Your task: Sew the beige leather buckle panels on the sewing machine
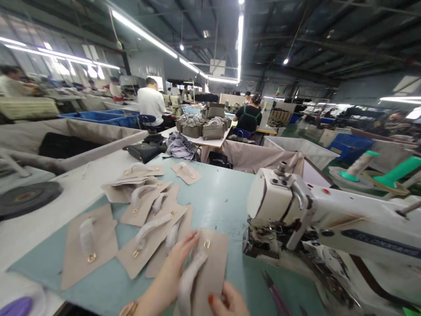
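Note:
A beige bag panel point(215, 259) tilts up at the table's front edge, with a wrapped carry handle point(190, 278) and a gold ring near its top. My left hand point(173, 267) holds its left side beside the handle, fingertips at the upper left edge. Lower down, my right hand point(230, 300) grips the panel, its thumb on the front face; the other fingers are partly hidden. Several similar panels overlap in a loose pile point(148, 219) left of my hands. Another panel point(103, 245) lies flat at the far left, and a smaller piece point(186, 172) lies behind.
On the right stands a sewing machine point(315, 210), with thread snips point(275, 292) on the blue-green tabletop point(226, 193) before it. Thread cones point(360, 166) stand behind the machine. Fabric-lined bins point(250, 156) and a table with finished bags point(210, 127) are beyond. Two co-workers sit farther back.

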